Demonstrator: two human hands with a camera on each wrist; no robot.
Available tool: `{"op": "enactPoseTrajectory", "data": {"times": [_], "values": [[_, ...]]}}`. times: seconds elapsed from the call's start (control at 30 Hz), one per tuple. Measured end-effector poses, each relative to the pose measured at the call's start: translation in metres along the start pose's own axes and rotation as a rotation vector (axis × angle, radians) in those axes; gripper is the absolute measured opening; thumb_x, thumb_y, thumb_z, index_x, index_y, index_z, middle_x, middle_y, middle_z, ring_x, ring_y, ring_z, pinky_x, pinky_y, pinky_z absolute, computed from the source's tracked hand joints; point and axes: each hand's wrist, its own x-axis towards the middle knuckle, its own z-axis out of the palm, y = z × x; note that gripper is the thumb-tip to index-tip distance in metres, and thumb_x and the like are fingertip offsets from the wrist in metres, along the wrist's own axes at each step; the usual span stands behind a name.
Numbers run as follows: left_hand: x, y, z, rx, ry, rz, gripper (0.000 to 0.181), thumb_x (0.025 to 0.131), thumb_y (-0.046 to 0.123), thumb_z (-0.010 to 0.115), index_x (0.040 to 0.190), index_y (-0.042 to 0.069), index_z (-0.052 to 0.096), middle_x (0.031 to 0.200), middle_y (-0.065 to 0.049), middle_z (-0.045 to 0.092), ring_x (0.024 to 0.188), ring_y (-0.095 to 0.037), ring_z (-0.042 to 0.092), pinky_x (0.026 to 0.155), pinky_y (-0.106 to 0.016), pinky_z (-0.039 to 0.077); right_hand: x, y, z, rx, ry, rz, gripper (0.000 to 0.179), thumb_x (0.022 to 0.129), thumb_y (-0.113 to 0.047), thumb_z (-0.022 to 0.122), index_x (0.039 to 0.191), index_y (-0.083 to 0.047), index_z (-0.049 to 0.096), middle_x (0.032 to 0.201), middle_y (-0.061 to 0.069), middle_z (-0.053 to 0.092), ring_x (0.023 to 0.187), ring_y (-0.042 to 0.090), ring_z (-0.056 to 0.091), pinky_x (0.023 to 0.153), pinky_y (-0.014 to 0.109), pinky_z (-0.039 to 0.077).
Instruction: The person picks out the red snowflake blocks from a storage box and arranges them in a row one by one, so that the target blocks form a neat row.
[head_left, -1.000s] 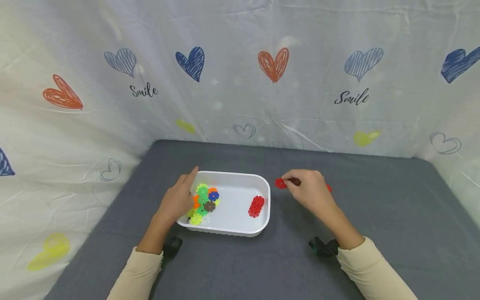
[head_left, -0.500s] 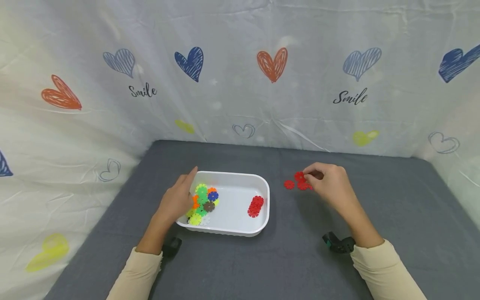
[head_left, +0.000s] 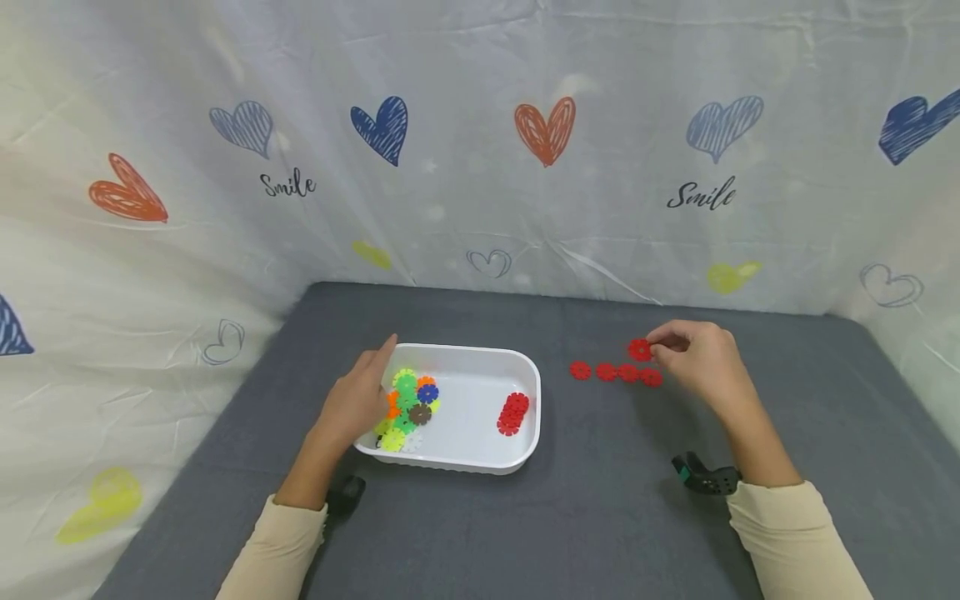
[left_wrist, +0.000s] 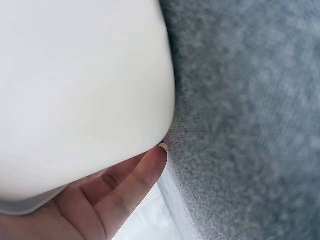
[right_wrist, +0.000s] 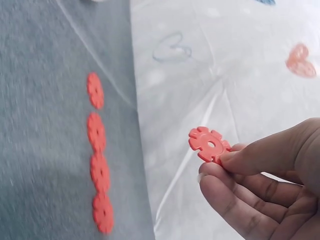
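Observation:
My right hand [head_left: 697, 358] pinches a red notched plastic disc [right_wrist: 210, 144] with a centre hole between thumb and fingers, held above the table. Below it, several like red discs [head_left: 606, 372] lie in a row; the leftmost stands slightly apart, the others touch or nearly touch. At the left end of a white tray [head_left: 480, 346], my left hand [head_left: 356, 400] grips the wall. Its fingers [left_wrist: 132, 192] lie along the outside in the left wrist view; its thumb is hidden there. Inside the tray, a small group of red discs [head_left: 513, 414] lies overlapping at the right.
Mixed green, yellow, orange, blue and brown discs [head_left: 406, 404] lie heaped at the tray's left end. A grey cloth [head_left: 480, 533] covers the table. Behind and to the left hangs a pale curtain [head_left: 450, 208] printed with hearts.
My right hand has moved rightward from near the tray, past the row, and now holds a disc above its right end. More of the row shows. The left hand and tray stay put.

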Motion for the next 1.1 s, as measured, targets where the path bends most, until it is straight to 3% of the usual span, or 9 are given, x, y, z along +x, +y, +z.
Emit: {"op": "enactPoseTrajectory", "data": {"times": [0.23, 0.4, 0.67, 1.1], "values": [[0.000, -0.001, -0.001, 0.007, 0.002, 0.001, 0.075, 0.092, -0.006, 0.050, 0.160, 0.010, 0.024, 0.145, -0.025, 0.043, 0.099, -0.040, 0.060, 0.084, -0.058, 0.050, 0.004, 0.018, -0.012, -0.039, -0.032, 0.074, 0.017, 0.092, -0.008, 0.066, 0.106, -0.003, 0.075, 0.093, 0.012, 0.074, 0.084, 0.030, 0.068, 0.067, 0.044, 0.052], [0.000, 0.000, 0.000, 0.008, 0.000, 0.002, 0.075, 0.092, -0.006, 0.051, 0.160, 0.009, 0.024, 0.145, -0.025, 0.043, 0.101, -0.040, 0.059, 0.086, -0.058, 0.049, 0.006, 0.034, -0.017, -0.044, -0.122, 0.152, 0.021, 0.094, -0.009, 0.063, 0.109, 0.001, 0.073, 0.096, 0.014, 0.073, 0.084, 0.030, 0.066, 0.067, 0.044, 0.052], [-0.001, 0.001, -0.001, 0.002, 0.009, 0.005, 0.074, 0.092, -0.006, 0.052, 0.160, 0.008, 0.025, 0.145, -0.025, 0.044, 0.103, -0.041, 0.059, 0.085, -0.059, 0.049, 0.013, 0.062, -0.013, 0.013, -0.222, 0.285, 0.018, 0.092, -0.003, 0.061, 0.104, 0.006, 0.071, 0.084, 0.008, 0.072, 0.076, 0.025, 0.071, 0.067, 0.043, 0.055], [0.000, 0.001, -0.001, 0.002, 0.000, 0.004, 0.074, 0.092, -0.006, 0.051, 0.160, 0.008, 0.024, 0.145, -0.025, 0.044, 0.103, -0.040, 0.059, 0.087, -0.059, 0.049, 0.015, 0.080, -0.003, 0.082, -0.267, 0.298, 0.019, 0.091, 0.000, 0.062, 0.104, 0.011, 0.070, 0.090, 0.017, 0.072, 0.073, 0.021, 0.071, 0.067, 0.040, 0.058]]}}
